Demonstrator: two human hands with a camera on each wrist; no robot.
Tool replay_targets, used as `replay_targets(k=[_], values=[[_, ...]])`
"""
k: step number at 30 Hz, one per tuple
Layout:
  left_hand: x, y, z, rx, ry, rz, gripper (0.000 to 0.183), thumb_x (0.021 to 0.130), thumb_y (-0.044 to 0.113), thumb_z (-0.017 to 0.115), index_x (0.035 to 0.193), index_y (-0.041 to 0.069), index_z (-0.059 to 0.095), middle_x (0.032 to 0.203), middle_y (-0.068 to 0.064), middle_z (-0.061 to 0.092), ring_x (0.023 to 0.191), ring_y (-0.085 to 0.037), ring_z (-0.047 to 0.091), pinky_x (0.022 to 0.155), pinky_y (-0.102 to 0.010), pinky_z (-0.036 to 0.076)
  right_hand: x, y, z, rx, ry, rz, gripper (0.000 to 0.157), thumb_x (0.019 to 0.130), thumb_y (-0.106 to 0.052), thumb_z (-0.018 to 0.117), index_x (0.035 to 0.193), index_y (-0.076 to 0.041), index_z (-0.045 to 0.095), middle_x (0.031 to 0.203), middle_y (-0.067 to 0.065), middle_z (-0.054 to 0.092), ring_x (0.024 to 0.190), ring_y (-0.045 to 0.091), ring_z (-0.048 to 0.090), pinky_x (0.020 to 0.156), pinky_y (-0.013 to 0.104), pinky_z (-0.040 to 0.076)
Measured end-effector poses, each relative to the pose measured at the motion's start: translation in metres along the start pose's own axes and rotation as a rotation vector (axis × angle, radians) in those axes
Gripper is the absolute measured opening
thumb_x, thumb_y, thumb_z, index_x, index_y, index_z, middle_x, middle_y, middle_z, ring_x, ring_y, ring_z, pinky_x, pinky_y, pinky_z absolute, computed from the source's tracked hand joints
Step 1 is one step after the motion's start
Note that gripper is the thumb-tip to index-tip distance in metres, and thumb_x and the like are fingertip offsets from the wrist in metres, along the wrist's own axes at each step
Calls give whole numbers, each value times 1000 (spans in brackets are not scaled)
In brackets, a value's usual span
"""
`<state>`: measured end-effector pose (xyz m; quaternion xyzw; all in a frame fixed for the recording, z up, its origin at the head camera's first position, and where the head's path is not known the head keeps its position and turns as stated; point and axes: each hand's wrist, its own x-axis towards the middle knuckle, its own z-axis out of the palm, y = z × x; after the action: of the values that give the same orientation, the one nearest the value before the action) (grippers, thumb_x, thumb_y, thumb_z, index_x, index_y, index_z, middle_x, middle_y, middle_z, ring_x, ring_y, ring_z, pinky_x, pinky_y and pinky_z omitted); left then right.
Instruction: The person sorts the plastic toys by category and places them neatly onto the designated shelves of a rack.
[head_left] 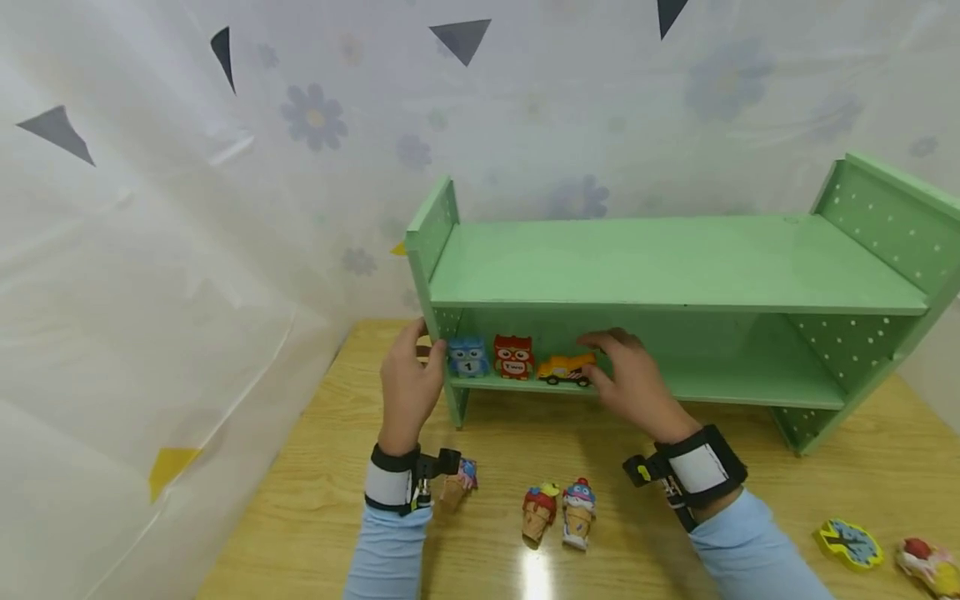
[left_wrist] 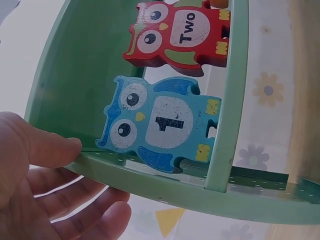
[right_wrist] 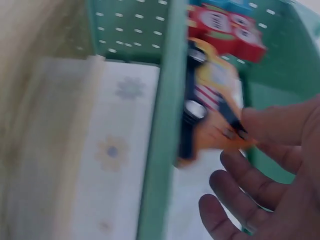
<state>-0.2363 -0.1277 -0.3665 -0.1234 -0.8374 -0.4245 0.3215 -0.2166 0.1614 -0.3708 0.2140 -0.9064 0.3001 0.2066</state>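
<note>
A green shelf (head_left: 675, 258) stands on the table. My left hand (head_left: 411, 379) grips its left side panel, thumb (left_wrist: 60, 151) on the inner side and fingers outside. Beside that thumb a blue owl figure (left_wrist: 165, 125) marked 1 stands on the lower board. Next to it is a red owl figure (head_left: 513, 357) marked Two. To the right of the owls sits an orange toy truck (head_left: 566, 368), wheels along the board's front edge. With thumb and index finger, my right hand (head_left: 633, 383) pinches the truck's rear end; its other fingers are spread in the right wrist view.
On the table (head_left: 300, 517) before the shelf lie several ice-cream-cone figures, one (head_left: 459, 483) by my left wrist and a pair, the red-topped cone (head_left: 537, 512) and blue-faced cone (head_left: 578, 512), between my arms. A yellow-rimmed tree piece (head_left: 850, 544) and another cone (head_left: 930, 567) lie at the right.
</note>
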Motion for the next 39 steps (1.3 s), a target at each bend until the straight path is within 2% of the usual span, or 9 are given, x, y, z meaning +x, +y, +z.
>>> replay_targets(k=[6, 11, 15, 19, 26, 28, 33, 37, 39], values=[[2, 2, 0, 4, 5, 10, 31, 93, 11, 59, 124, 6, 60, 113, -15, 66, 82, -28, 67, 63, -41, 58, -25, -6, -44, -20, 145, -58, 30, 89, 2, 61, 118, -2, 61, 115, 23, 60, 107, 41, 52, 83, 60, 42], [4, 2, -3, 11, 11, 10, 31, 93, 12, 59, 124, 7, 60, 113, -16, 65, 82, -29, 67, 64, -42, 59, -55, -5, -75, -47, 190, -33, 29, 87, 5, 61, 115, -3, 63, 114, 23, 60, 104, 40, 50, 77, 57, 40], [5, -1, -5, 3, 17, 10, 32, 93, 12, 59, 125, 7, 59, 115, -16, 65, 82, -29, 67, 63, -42, 58, -82, 2, -86, -90, 198, -11, 28, 85, 8, 62, 111, -2, 64, 110, 22, 61, 97, 36, 52, 73, 53, 40], [2, -4, -4, 1, 30, 10, 32, 93, 12, 60, 125, 7, 60, 114, -15, 66, 81, -28, 67, 63, -42, 58, -115, 18, -90, -133, 128, 39, 25, 87, 3, 63, 111, -4, 64, 105, 16, 65, 95, 27, 56, 71, 48, 46], [0, -2, 0, -10, 8, 22, 34, 93, 12, 60, 127, 6, 58, 115, -17, 65, 83, -29, 67, 64, -42, 59, -185, 45, -90, -160, -124, 319, 23, 92, -12, 62, 114, -6, 63, 108, 15, 66, 86, 24, 61, 59, 42, 52], [1, -1, -1, -14, 9, 18, 34, 93, 12, 60, 126, 6, 59, 115, -17, 65, 83, -29, 67, 64, -43, 59, -199, 50, -85, -177, -149, 359, 23, 91, -14, 64, 113, -8, 63, 107, 12, 67, 80, 14, 61, 57, 38, 51], [1, -1, 0, -8, 6, 21, 34, 92, 12, 61, 126, 6, 59, 115, -16, 65, 82, -29, 67, 64, -43, 59, -220, 57, -69, -144, -246, 447, 23, 92, -16, 62, 113, -8, 63, 103, 6, 65, 75, 2, 59, 56, 29, 49], [-1, -1, 1, -6, -2, 12, 34, 92, 12, 62, 126, 7, 59, 115, -16, 65, 82, -29, 67, 64, -43, 59, -226, 60, -58, -125, -367, 502, 28, 96, -24, 57, 117, -6, 61, 107, 11, 62, 79, 13, 60, 58, 28, 49], [-2, 0, 0, -7, -4, 6, 34, 92, 11, 61, 126, 8, 59, 115, -16, 65, 82, -29, 67, 64, -43, 58, -227, 59, -53, -149, -377, 500, 29, 95, -25, 58, 117, -6, 61, 106, 12, 61, 78, 15, 59, 59, 28, 49]])
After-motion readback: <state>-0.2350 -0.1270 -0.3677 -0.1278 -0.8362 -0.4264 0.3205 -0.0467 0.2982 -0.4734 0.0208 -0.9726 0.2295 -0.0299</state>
